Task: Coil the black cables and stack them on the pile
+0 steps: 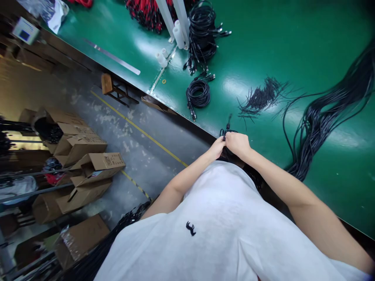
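My left hand [218,148] and my right hand [237,143] meet at the near edge of the green table. Both are closed on a black cable [227,127], whose connector end sticks out beyond my fingers. Much of that cable is hidden behind my hands. Farther out to the left lies a coiled black cable [198,93] with metal plugs, and behind it a stack of coiled cables [202,35]. A heap of short black ties [262,95] is spread on the table just past my right hand.
Long loose black cables [322,121] drape over the green table [293,43] at the right. White rolls [178,36], a metal ruler [117,59] and red-and-black cables [149,15] lie farther left. Below on the left are a wooden stool [108,84] and cardboard boxes [101,166].
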`<state>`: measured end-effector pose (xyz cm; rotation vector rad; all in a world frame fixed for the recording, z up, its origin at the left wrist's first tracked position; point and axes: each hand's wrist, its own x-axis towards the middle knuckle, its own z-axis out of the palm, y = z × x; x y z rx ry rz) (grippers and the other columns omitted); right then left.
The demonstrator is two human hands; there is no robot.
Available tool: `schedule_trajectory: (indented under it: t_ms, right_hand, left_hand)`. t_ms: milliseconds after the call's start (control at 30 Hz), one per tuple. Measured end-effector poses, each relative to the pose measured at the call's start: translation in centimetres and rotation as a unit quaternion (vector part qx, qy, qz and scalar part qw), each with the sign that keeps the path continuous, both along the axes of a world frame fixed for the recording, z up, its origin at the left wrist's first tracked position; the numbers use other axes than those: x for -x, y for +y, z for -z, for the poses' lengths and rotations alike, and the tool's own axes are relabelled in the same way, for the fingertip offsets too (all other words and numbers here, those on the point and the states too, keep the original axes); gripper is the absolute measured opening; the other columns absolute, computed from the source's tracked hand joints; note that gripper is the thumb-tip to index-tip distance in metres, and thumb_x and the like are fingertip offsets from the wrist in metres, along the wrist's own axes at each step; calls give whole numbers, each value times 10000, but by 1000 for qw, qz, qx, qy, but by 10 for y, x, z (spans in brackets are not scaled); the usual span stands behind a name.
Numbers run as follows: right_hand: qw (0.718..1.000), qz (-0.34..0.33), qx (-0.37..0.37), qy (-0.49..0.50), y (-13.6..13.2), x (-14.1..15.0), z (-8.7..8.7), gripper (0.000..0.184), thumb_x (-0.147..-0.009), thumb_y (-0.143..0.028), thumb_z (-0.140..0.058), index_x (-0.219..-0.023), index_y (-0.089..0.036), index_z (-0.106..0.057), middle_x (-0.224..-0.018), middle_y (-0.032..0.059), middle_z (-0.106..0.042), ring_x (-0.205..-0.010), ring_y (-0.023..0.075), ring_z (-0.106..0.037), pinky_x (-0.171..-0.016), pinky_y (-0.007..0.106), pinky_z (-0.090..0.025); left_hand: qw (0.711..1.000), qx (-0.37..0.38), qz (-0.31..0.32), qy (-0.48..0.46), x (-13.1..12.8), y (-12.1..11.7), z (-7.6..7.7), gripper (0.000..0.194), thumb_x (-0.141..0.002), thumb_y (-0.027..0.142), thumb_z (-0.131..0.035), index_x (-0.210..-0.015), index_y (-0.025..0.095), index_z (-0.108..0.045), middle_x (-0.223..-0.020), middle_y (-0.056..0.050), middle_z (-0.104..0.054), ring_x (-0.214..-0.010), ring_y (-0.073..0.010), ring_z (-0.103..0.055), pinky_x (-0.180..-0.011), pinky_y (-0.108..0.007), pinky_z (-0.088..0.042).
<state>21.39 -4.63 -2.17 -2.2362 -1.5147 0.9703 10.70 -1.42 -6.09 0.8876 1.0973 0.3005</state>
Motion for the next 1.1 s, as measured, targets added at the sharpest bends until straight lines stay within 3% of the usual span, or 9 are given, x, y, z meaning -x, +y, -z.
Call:
schedule_trajectory:
  t_ms: [133,267,367,500,600,700,833,933,1100]
  right_hand:
    - [976,96,12,193,-12,-9,6,293,-878,-366,-435,-668,-179,-516,-599,28,-502,-575,127,-437,-558,251,-300]
    - [909,148,25,389,-31,-4,2,406,-808,-595,-483,-661,-221,-432,-511,-86,-216,-437,74,-165,-429,237,-212]
    - [867,141,42,476,-52,-5,-8,456,-731,-646,-575,-671,-197,-528,-504,-93,-204,-436,65,-150,-409,231,-179]
    - [880,229,-62,411,-76,-29,-16,385,-787,-558,-625,-852,-182,-676,-607,-14,-441,-525,100,-348,-482,238,-303]
    - [888,326,-184,267,-74,-49,-11,484,-759,-532,-691,-1142,-245,-615,-1022,67,-605,-854,180,-570,-712,299,-492]
    - [859,268,-109,423,-53,-49,1,626,-806,-636,-585,-1303,-267,-491,-1287,113,-565,-1091,234,-611,-841,378,-544]
    - [775,309,-51,548,-14,-27,12,485,-904,-564,-453,-1269,-247,-449,-1040,57,-637,-833,168,-664,-780,365,-581]
    - [804,362,-86,464,19,-19,20,426,-903,-465,-483,-1264,-245,-436,-889,3,-597,-686,126,-617,-711,305,-578]
    - [839,309,-112,434,106,-24,36,423,-939,-428,-433,-1307,-220,-448,-914,19,-597,-695,117,-621,-695,278,-565]
  left_hand:
    - [992,5,-92,-83,-1,-17,-2,93,-896,256,-557,-851,178,-577,-796,4,-617,-854,-137,-612,-904,-288,-470]
    - [987,-159,-10,-26,12,-27,-11,244,-929,422,-546,-1014,197,-591,-991,-32,-646,-972,-145,-599,-953,-291,-458]
    - [979,-200,45,-15,25,-25,-24,377,-911,546,-529,-1052,199,-575,-979,-42,-626,-946,-151,-590,-960,-323,-467]
    - [986,-137,29,-87,38,-16,-52,434,-886,641,-491,-960,216,-531,-784,-1,-538,-799,-137,-562,-1016,-386,-464]
    - [992,-57,-3,-113,42,-3,-70,356,-917,576,-463,-894,226,-522,-620,58,-319,-581,-108,-403,-978,-419,-487]
    - [994,-10,-47,-96,41,14,-75,387,-972,511,-340,-781,221,-509,-596,64,-182,-509,-101,-275,-863,-390,-508]
    - [990,32,-81,-110,37,41,-61,341,-995,410,-365,-827,196,-570,-615,58,-262,-527,-84,-325,-833,-340,-510]
    - [987,41,-106,-114,32,67,-43,225,-988,330,-443,-978,170,-601,-709,40,-414,-609,-70,-432,-849,-322,-516]
    - [988,-70,-130,-53,26,145,-21,254,-1007,279,-408,-1127,159,-598,-828,7,-532,-703,-64,-524,-901,-307,-521]
